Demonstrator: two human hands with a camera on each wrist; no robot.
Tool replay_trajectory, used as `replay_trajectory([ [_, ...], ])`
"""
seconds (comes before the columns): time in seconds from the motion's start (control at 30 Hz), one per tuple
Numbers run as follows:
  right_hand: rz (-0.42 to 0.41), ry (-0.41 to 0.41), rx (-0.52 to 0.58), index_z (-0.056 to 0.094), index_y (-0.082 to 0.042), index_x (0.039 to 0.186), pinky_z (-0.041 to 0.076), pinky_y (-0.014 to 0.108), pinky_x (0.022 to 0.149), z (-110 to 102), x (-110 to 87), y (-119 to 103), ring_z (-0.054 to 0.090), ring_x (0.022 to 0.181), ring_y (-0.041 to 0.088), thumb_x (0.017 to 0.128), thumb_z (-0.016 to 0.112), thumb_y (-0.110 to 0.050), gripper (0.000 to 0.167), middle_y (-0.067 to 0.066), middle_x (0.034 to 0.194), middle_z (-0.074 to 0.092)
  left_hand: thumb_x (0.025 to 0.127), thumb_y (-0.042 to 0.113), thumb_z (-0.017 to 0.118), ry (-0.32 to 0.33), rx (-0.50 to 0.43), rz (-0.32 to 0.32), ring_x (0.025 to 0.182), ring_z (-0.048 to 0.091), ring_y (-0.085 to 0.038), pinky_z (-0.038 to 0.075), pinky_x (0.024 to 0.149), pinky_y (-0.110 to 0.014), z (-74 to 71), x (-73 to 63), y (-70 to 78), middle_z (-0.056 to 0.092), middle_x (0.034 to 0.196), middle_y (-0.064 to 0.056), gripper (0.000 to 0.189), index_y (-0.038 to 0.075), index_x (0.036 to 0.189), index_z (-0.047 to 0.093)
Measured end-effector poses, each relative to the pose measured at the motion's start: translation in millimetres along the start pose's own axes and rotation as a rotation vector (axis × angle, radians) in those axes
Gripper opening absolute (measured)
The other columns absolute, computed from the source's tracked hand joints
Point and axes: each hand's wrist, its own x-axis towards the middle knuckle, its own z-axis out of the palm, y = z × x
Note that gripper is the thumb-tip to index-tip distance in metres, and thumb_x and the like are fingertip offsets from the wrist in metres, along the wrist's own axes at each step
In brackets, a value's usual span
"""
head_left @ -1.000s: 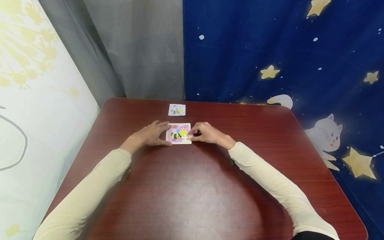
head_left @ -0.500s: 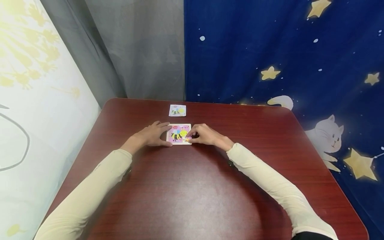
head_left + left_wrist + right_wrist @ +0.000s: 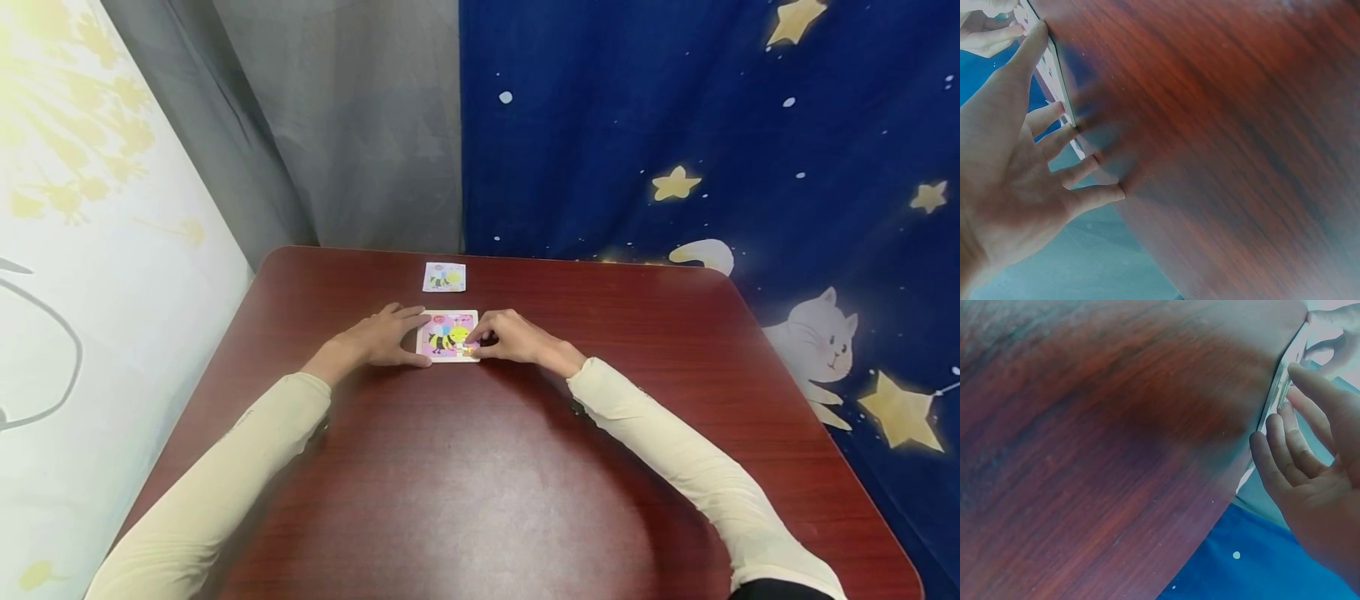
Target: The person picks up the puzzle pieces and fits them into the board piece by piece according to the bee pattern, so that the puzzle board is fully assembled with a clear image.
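Note:
A jigsaw puzzle board [image 3: 438,359] with a pale frame and a bee picture on pink lies flat in the head view. My left hand [image 3: 386,336] spans its left side, thumb at the near corner and forefinger at the far one. In the left wrist view its other fingers [image 3: 1079,174] are spread straight, tips on the table. My right hand [image 3: 513,337] pinches a small puzzle piece [image 3: 468,350] over the board's lower right, where a pale gap shows; the fingertips mostly hide it. In the right wrist view the thumb and fingers [image 3: 1272,447] meet the board's edge.
A square picture card [image 3: 444,277] with the same bee lies behind the board. Both lie on a dark red-brown table [image 3: 450,467] with rounded corners. Grey and blue star-printed curtains [image 3: 600,125] hang behind the far edge; a white patterned cloth [image 3: 112,275] hangs at left.
My right hand has shifted slightly left over the board's lower right with the puzzle piece, then stayed about there for the last half second. The left hand keeps its place on the board.

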Motion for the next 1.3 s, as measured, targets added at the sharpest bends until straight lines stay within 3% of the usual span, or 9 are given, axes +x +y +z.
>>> replay_trajectory([
  [0.53, -0.010, -0.014, -0.014, 0.081, -0.011, 0.113, 0.050, 0.026, 0.079, 2.1, 6.0, -6.2, 0.062, 0.090, 0.016, 0.094, 0.079, -0.020, 0.020, 0.002, 0.101, 0.070, 0.086, 0.067, 0.075, 0.009, 0.016, 0.039, 0.151, 0.028, -0.043, 0.036, 0.111, -0.069, -0.7, 2.3, -0.2, 0.031, 0.169, -0.008, 0.097, 0.018, 0.162, 0.039],
  [1.3, 0.054, -0.053, -0.026, 0.083, -0.013, 0.111, 0.052, 0.024, 0.074, 0.1, 13.2, -15.3, 0.061, 0.085, 0.010, 0.092, 0.082, -0.021, 0.021, -0.002, 0.098, 0.074, 0.084, 0.069, 0.075, 0.010, 0.009, 0.023, 0.152, 0.027, -0.042, 0.035, 0.112, -0.068, 1.8, 1.7, -2.0, 0.031, 0.169, -0.007, 0.099, 0.020, 0.162, 0.039],
])
